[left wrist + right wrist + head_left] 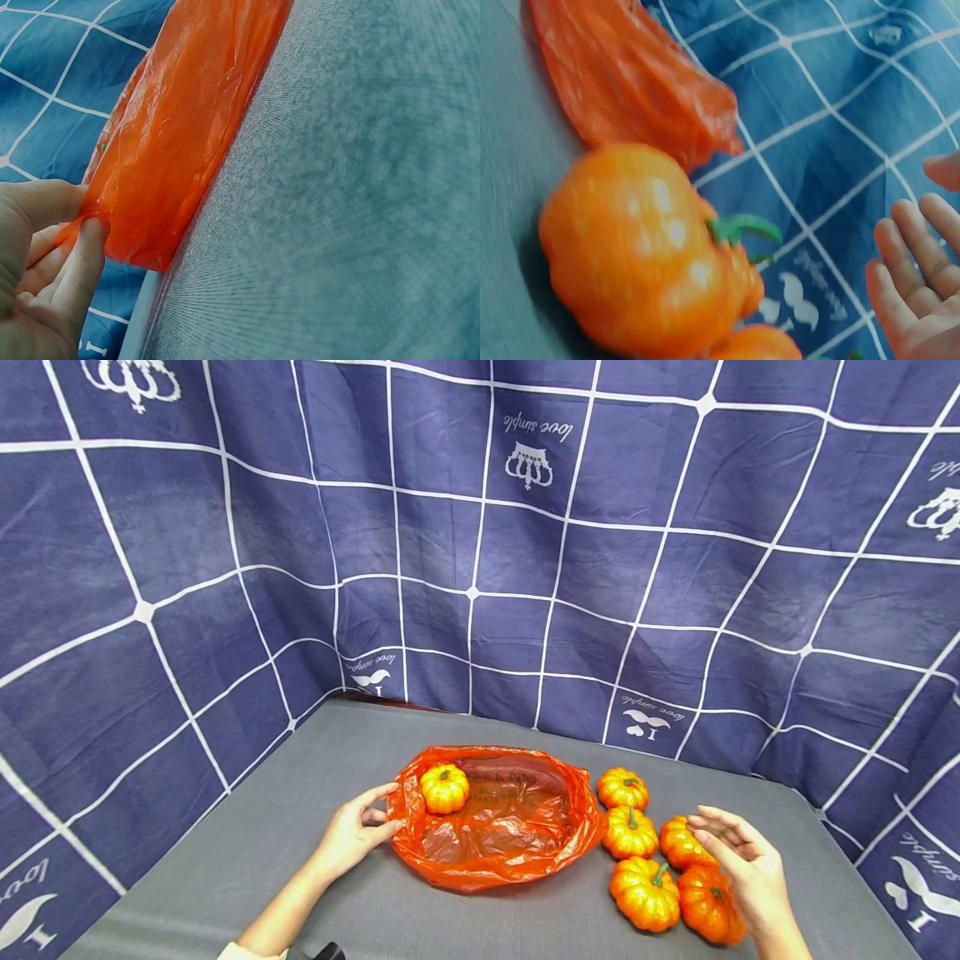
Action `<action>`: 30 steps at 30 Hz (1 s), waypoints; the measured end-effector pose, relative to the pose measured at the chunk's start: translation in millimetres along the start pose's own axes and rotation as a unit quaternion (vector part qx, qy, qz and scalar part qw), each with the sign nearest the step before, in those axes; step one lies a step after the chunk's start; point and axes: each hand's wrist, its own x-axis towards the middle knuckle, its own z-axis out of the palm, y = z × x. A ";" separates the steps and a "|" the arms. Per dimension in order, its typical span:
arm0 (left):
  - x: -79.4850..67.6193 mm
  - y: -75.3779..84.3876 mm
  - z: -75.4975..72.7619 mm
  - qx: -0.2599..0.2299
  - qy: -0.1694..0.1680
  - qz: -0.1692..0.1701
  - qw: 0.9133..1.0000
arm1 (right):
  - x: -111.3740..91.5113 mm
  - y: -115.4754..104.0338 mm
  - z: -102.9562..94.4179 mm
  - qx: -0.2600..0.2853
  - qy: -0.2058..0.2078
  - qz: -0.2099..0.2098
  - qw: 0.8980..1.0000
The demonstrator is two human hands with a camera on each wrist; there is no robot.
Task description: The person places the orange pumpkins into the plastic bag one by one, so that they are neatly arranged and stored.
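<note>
An orange-red plastic bag (502, 868) lies with its mouth spread wide on the grey table. Inside it, at the left end, sits one small yellow-orange toy pumpkin (445, 789). My left hand (351, 833) pinches the bag's left rim between thumb and fingers; the left wrist view shows the bag's film (169, 142) gathered at the fingertips. Over the right-hand group of pumpkins, my right hand (750, 868) hovers with loosely extended fingers and nothing in its grasp. In the right wrist view a pumpkin with a green stem (630, 251) stands apart from that hand (922, 281).
Several pumpkins cluster right of the bag, among them a yellow one (647, 895) and a deeper orange one (711, 906). A blue curtain with white grid lines (435, 535) borders the grey table (247, 827) at the back and sides.
</note>
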 end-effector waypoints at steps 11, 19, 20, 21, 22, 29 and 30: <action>0.1 0.5 0.2 -0.006 -0.004 0.000 1.000 | -6.9 11.7 -31.5 -0.022 0.015 0.000 1.000; 0.3 1.2 -0.2 -0.001 0.000 -0.001 1.000 | -12.0 16.4 -46.8 -0.083 0.085 0.053 0.992; 0.3 1.3 -0.2 0.000 0.001 -0.001 1.000 | -12.7 18.0 -48.7 -0.091 0.091 0.062 0.990; 0.3 1.5 -0.3 0.000 0.002 -0.002 1.000 | -13.4 19.7 -50.6 -0.099 0.099 0.072 0.988; 0.4 1.5 -0.3 0.000 0.001 -0.003 1.000 | -14.3 21.5 -52.7 -0.106 0.107 0.082 0.985; 0.2 0.7 -0.1 -0.002 -0.001 -0.003 1.000 | -18.2 36.7 -62.5 -0.112 0.134 0.145 0.974; 0.0 0.5 0.0 -0.003 -0.001 -0.001 1.000 | -18.6 38.8 -63.4 -0.111 0.129 0.149 0.974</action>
